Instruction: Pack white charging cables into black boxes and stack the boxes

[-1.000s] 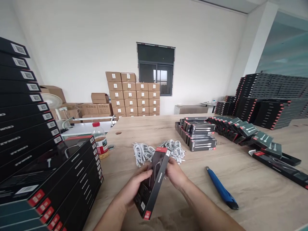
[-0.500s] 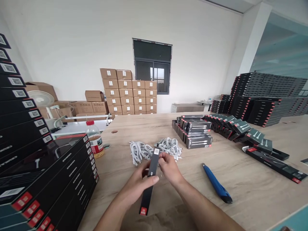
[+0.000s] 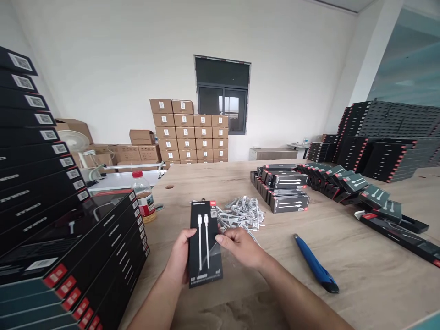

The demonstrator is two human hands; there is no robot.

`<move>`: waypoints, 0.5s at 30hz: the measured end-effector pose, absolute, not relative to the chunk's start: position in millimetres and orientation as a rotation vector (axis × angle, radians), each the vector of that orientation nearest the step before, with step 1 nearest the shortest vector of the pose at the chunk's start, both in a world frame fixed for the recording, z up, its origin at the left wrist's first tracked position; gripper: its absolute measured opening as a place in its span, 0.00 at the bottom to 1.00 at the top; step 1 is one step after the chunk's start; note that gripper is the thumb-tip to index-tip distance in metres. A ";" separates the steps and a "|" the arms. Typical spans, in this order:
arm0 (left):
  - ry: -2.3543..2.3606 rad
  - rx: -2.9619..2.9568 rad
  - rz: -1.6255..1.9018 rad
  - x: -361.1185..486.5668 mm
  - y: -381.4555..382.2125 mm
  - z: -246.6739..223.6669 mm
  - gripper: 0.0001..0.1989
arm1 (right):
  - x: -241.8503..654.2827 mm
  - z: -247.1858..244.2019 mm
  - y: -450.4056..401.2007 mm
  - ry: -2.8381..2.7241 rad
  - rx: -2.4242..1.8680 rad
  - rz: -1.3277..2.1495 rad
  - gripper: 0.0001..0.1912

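A flat black cable box (image 3: 205, 247), printed with two white cable plugs, is tilted with its broad front facing me over the wooden table. My left hand (image 3: 179, 254) grips its left edge, thumb on the front and fingers behind. At the right edge, my right hand (image 3: 240, 245) has its thumb against the box and its other fingers curled; anything inside that curl is hidden. Just behind the box lies a pile of coiled white cables (image 3: 245, 213), partly covered by it. To the right of my right forearm rests a blue utility knife (image 3: 315, 266).
Tall stacks of black boxes (image 3: 113, 233) rise at the left, near a red-capped bottle (image 3: 143, 199). Stacked cable boxes (image 3: 290, 201) and a slanted row of more boxes (image 3: 355, 183) occupy the right side. Brown cartons (image 3: 187, 133) stand against the wall.
The box has turned from its narrow side to its printed front. My left hand has shifted to its left edge and my right hand sits lower on its right edge. The view has swung slightly left.
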State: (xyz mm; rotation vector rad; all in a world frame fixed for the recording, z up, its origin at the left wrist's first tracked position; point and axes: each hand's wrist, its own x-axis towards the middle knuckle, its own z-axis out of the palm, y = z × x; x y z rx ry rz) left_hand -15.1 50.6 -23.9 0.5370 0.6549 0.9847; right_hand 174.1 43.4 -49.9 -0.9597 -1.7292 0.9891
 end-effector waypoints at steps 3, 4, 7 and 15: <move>0.536 0.497 1.158 -19.2 56.6 -18.5 0.28 | 171.1 -41.8 38.5 -1.753 -0.930 0.997 0.32; 0.502 0.475 1.211 -21.6 58.9 -18.7 0.28 | 168.4 -36.8 35.9 -1.729 -0.917 1.012 0.32; 0.466 0.427 1.332 -30.1 65.2 -23.4 0.27 | 163.9 -20.6 19.3 -1.471 -0.831 1.053 0.30; 0.527 0.400 1.330 -35.4 58.5 -13.4 0.26 | 332.6 -78.2 -114.0 -0.823 -1.240 0.764 0.23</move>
